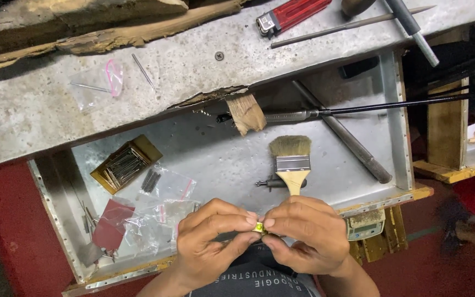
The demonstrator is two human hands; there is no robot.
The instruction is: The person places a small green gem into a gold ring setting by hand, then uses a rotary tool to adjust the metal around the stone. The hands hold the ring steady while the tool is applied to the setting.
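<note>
A tiny yellow-green piece sits pinched between both hands above the metal tray's near edge: left grip and right grip each closed on it by fingertips. Beyond lie a wood-handled bristle brush, then a red lighter on the rough surface.

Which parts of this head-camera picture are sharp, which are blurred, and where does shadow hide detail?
Head view: the hands, left hand and right hand, and the paintbrush are sharp; the tiny yellow piece is too small to make out; the right edge is blurred and dark; the tray is evenly lit.
</note>
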